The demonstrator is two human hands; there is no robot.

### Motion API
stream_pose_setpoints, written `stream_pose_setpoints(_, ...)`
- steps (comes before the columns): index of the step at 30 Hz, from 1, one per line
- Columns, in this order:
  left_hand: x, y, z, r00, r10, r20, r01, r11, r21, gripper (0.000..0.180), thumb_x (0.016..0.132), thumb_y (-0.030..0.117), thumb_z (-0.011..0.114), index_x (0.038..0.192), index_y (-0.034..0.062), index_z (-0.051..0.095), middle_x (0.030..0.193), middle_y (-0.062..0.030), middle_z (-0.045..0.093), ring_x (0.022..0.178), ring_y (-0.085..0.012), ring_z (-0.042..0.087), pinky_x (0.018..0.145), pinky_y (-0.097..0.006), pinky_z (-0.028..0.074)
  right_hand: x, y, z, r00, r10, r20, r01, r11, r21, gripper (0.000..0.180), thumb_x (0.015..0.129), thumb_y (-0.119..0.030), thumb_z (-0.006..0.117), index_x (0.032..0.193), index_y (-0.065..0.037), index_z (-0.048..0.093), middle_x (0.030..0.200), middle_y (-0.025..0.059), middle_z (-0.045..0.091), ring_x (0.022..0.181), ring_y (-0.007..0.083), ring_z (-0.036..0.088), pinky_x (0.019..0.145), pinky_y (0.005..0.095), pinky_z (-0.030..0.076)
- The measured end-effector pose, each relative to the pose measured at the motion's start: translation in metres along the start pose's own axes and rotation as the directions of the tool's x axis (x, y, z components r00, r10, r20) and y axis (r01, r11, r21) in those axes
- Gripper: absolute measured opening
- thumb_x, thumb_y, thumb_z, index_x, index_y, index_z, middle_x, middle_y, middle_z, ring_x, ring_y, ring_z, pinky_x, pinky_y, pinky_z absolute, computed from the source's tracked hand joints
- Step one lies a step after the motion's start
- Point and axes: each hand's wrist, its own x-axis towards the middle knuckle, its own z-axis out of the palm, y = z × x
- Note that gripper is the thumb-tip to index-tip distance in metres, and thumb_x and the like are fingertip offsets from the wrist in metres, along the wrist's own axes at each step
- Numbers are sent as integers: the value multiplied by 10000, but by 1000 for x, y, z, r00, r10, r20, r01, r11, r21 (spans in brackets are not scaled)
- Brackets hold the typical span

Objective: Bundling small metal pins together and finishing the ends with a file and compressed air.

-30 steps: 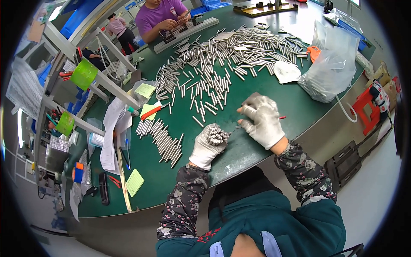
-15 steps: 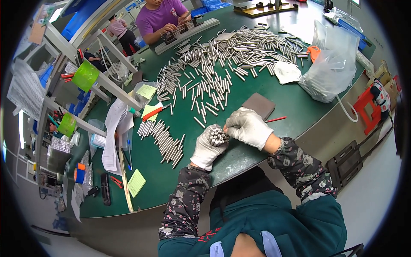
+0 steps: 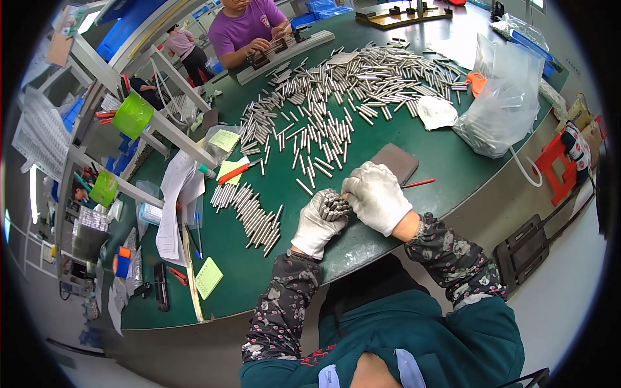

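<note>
My left hand (image 3: 313, 233), in a white glove, is wrapped round a bundle of short metal rods (image 3: 334, 207) above the near edge of the green table. The rod ends stick up out of the fist. My right hand (image 3: 378, 199), also gloved, is closed right beside the bundle, fingertips bent in toward it. Whatever those fingers pinch is hidden behind the glove. Beyond both hands spreads a large loose pile of the same rods (image 3: 381, 71). A smaller group of rods (image 3: 249, 213) lies in rows to the left.
Past my right hand lie a dark flat block (image 3: 396, 163) and a red stick (image 3: 419, 183). An orange-handled cutter (image 3: 234, 173), papers (image 3: 169, 220) and a green notepad (image 3: 208, 278) are at left. A plastic bag (image 3: 504, 110) stands right. Across the table a person (image 3: 244, 29) handles a fixture.
The bundle in my left hand has tilted, so more of the rods' sides show. My right hand has rolled over, its back turned up and its fingertips less visible.
</note>
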Motion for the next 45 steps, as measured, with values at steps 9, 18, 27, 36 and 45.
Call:
stream_pose_setpoints(9, 1, 1, 0, 1000, -7, -20, 7, 1000, -9, 515, 599, -79, 661, 1061, 40, 470, 818, -10, 570, 617, -72, 539, 461, -193, 442, -4, 10, 15, 987, 156, -44, -127, 913, 387, 83, 709, -148, 569, 716, -84, 622, 707, 61, 581, 756, 264, 526, 680, 373, 422)
stream_pose_setpoints(18, 1, -1, -1, 1000, -14, -27, 14, 1000, -11, 514, 588, -76, 669, 1051, 40, 481, 807, -12, 575, 596, -76, 538, 456, -198, 444, -6, 13, 21, 980, 196, -18, -161, 854, 495, 102, 715, -140, 561, 724, -59, 622, 718, 82, 587, 753, 278, 525, 691, 372, 419)
stream_pose_setpoints(27, 0, 2, 3, 999, -27, -37, 27, 1000, 0, 508, 588, -74, 669, 1047, 37, 483, 799, -6, 568, 592, -73, 532, 457, -201, 443, -6, 15, 17, 979, 201, 28, -188, 844, 503, 128, 713, -159, 553, 746, -63, 632, 749, 87, 598, 767, 282, 533, 699, 372, 426)
stream_pose_setpoints(36, 4, -5, 1, 997, 73, 26, -72, 997, -29, 478, 607, -124, 610, 1051, -14, 473, 932, -43, 559, 858, -94, 547, 772, -218, 459, 8, 3, -3, 998, 18, -55, -12, 994, 111, 70, 652, -130, 567, 636, -82, 616, 652, 50, 577, 712, 249, 539, 651, 367, 427)
stream_pose_setpoints(45, 6, -3, -2, 999, 5, 37, -3, 999, -53, 438, 631, -84, 609, 1041, 2, 481, 890, -23, 581, 814, -80, 559, 730, -207, 461, 38, -1, -37, 988, 96, -119, -54, 948, 314, 35, 674, -47, 587, 685, -14, 589, 639, 92, 557, 632, 226, 524, 618, 312, 420)
